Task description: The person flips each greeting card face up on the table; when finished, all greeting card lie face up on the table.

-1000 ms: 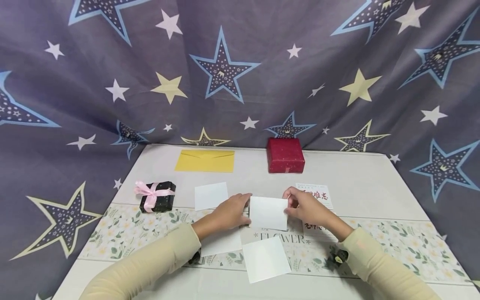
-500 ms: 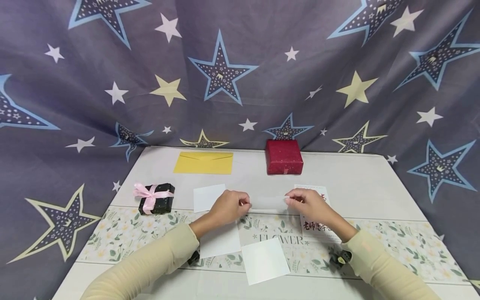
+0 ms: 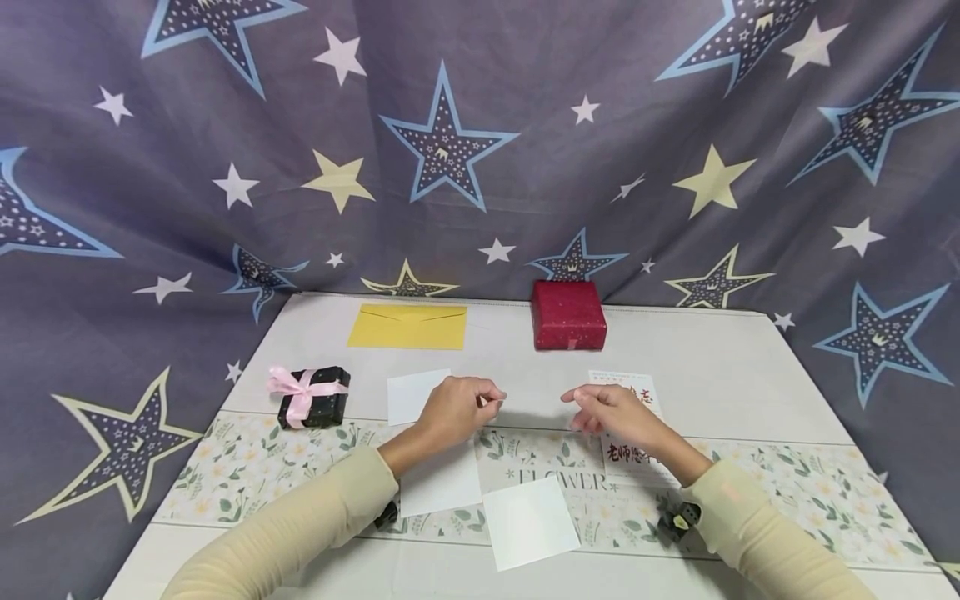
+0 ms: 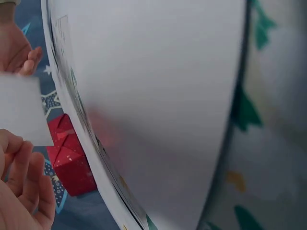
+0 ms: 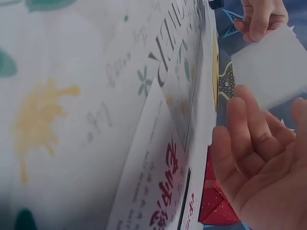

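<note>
- Since the frame half a second ago, your right hand (image 3: 615,414) has let go of the white sheet (image 4: 19,112); its fingers are now loosely extended, grasping nothing.
- Your left hand (image 3: 453,412), near the centre of the head view, pinches the sheet by one edge between thumb and fingers.
- The sheet, held above the table (image 3: 712,358), shows at the left of the left wrist view and the upper right of the right wrist view — head view: hard to make out.
- Lower centre, head view: a pale square (image 3: 531,523) lies flat; just left of it, a larger paper (image 3: 442,486), partly beneath your left arm.
- Right of centre: a printed card (image 3: 637,468), partly covered by your right wrist.
- Centre left: a black box (image 3: 327,410) with pink ribbon (image 3: 300,398) — higher up, a yellow envelope (image 3: 407,326) and a red box (image 3: 568,315).
</note>
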`<state>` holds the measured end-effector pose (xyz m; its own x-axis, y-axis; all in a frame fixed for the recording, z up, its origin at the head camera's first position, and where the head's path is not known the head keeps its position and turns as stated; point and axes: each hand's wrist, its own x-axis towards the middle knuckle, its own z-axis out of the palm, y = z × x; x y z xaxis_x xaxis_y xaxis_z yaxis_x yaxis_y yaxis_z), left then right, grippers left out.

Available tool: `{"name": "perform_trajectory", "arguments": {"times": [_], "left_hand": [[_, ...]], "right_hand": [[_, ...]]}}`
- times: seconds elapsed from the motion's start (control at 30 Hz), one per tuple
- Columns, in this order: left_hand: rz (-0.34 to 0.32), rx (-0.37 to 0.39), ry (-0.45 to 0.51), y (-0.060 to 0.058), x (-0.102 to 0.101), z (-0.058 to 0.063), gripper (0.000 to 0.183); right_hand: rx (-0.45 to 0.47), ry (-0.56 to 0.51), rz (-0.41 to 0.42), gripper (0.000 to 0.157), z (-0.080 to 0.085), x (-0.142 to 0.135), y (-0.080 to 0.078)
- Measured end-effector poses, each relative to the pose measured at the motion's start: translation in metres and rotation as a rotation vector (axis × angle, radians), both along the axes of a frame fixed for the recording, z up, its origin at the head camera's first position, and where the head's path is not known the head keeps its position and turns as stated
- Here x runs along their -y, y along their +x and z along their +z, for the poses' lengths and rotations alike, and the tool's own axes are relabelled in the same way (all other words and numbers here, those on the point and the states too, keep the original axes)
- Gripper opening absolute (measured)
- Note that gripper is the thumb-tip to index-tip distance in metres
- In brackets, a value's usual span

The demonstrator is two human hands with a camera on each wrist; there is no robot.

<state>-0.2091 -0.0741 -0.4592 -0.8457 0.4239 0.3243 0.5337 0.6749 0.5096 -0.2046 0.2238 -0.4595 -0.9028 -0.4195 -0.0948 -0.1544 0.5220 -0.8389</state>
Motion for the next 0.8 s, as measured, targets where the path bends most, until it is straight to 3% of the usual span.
{"name": "perform_trajectory", "arguments": {"times": [0.13, 0.27, 0.6, 0.8], "left_hand": [[0.002, -0.052, -0.003, 0.0011, -0.0015, 0.0012, 0.010], [-0.005, -0.058, 0.017, 0.0013, -0.0034, 0.0012, 0.013], [-0.026, 0.096, 0.089, 0.0001, -0.0065, 0.0025, 0.023], [-0.089, 0.182, 0.057, -0.0020, -0.0067, 0.0021, 0.038]], "right_hand": [[0.003, 0.009, -0.004, 0.037, -0.0008, 0.0011, 0.0000], [-0.024, 0.015, -0.021, 0.036, -0.0024, 0.0020, -0.0001], [-0.166, 0.098, -0.075, 0.045, -0.0037, 0.0037, -0.0015], [-0.217, 0.136, -0.065, 0.050, -0.0019, 0.0021, -0.0029]]}}
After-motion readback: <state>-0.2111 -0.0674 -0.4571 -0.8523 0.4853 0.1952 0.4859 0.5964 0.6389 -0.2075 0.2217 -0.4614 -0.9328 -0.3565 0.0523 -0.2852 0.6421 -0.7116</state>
